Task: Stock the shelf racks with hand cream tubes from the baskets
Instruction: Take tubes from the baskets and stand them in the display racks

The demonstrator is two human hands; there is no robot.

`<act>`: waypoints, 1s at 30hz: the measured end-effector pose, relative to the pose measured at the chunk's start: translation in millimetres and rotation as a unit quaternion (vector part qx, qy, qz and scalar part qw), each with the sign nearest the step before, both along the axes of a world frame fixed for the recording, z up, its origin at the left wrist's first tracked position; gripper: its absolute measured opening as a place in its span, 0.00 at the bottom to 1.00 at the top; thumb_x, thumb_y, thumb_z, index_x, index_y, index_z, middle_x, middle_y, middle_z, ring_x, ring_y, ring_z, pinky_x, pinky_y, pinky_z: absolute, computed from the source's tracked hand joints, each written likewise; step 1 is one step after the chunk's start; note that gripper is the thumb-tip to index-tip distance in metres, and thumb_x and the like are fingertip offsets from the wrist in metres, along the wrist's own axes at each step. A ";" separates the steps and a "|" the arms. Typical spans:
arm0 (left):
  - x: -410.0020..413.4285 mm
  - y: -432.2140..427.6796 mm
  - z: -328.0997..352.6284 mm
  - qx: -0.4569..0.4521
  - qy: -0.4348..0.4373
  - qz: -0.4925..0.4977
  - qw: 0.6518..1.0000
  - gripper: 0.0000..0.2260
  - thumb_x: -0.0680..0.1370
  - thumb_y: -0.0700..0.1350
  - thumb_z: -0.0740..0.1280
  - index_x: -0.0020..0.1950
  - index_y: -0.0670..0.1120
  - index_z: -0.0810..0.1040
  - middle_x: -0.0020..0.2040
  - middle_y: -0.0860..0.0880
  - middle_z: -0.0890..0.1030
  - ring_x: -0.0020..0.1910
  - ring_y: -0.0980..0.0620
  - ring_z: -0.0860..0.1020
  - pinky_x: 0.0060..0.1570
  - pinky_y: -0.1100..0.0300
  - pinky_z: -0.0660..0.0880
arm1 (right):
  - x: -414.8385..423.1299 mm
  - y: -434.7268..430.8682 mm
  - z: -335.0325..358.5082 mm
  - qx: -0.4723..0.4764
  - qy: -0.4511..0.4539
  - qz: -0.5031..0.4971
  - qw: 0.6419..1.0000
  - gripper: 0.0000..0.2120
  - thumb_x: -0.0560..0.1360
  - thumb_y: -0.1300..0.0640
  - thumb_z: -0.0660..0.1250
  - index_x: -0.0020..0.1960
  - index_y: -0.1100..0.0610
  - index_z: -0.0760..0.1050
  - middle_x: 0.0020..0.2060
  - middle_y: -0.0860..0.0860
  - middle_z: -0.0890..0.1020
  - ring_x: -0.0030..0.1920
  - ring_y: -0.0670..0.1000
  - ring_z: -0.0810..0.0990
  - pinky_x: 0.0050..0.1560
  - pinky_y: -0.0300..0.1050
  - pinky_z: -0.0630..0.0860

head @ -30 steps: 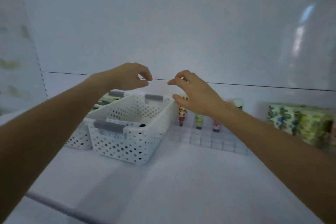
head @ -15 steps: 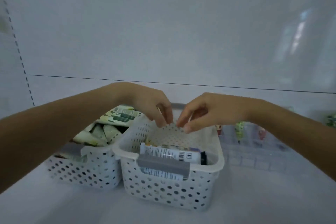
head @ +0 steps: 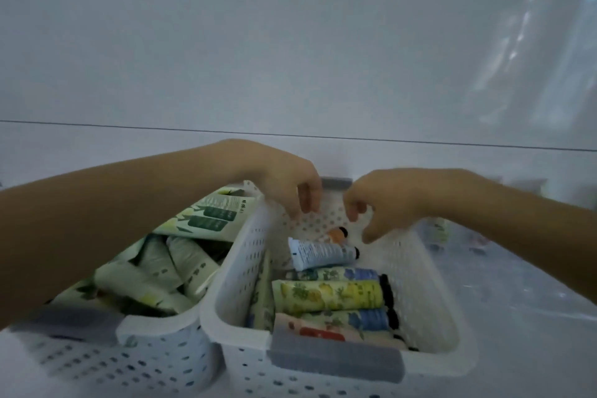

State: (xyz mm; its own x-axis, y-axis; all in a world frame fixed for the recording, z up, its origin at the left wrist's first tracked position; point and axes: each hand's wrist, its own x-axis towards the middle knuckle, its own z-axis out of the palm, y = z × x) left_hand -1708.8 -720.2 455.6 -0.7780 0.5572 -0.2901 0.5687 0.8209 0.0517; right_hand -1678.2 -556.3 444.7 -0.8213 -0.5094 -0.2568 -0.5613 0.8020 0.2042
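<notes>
Left hand [head: 284, 184] and right hand [head: 387, 203] hover over the far end of the white perforated plastic basket [head: 420, 284]. Fingers are loosely curled and hold nothing. Floral hand cream tubes [head: 326, 296] lie flat inside. Recommendation: pinch the topmost pale-blue tube [head: 323, 252] mid-body and lift it straight up, clear of its neighbours.

The right basket [head: 429, 271] is open at the top. Tubes [head: 326, 296] lie stacked across its near half, and its far end is barer. Above that end hang the left hand [head: 284, 184] and right hand [head: 384, 200], with a narrow gap between them. The left basket [head: 155, 333], touching it, is packed full. To the right the shelf [head: 517, 317] lies open. The back panel [head: 290, 58] closes in just behind.
</notes>
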 end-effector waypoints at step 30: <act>-1.5 5.3 9.5 0.073 0.053 0.035 0.995 0.15 0.73 0.46 0.70 0.59 0.49 0.75 0.47 0.61 0.72 0.45 0.59 0.72 0.44 0.74 0.67 | 7.4 45.5 11.7 -0.463 -0.202 0.028 0.862 0.11 0.67 0.55 0.72 0.48 0.52 0.74 0.39 0.41 0.82 0.42 0.44 0.81 0.44 0.37 0.77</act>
